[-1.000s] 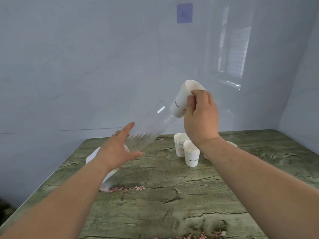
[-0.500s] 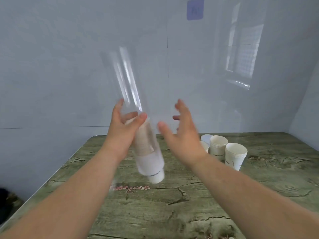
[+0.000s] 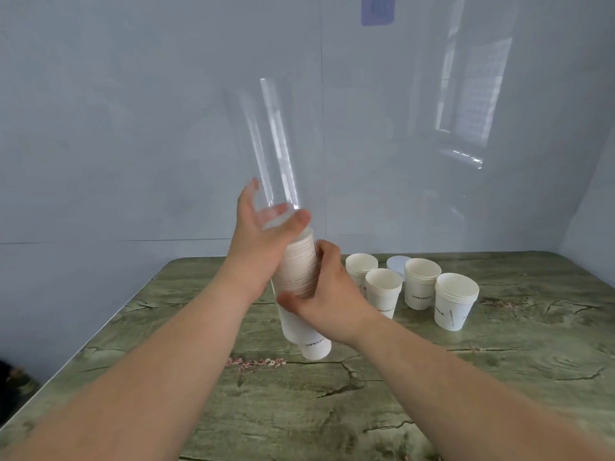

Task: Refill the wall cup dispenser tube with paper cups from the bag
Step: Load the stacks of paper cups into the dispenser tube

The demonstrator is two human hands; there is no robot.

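Above table (image 3: pixel 432 394), left hand (image 3: pixel 256 247) and right hand (image 3: pixel 329 301), grips curled round tube (image 3: pixel 276 144).

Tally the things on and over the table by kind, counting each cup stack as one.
clear tube: 1
cup stack inside the tube: 1
cup stacks standing on the table: 4
round pale disc: 1
Total: 7

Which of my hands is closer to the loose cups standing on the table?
Right. The right hand grips the tube low, just left of the loose cups; the left hand holds it higher, farther left.
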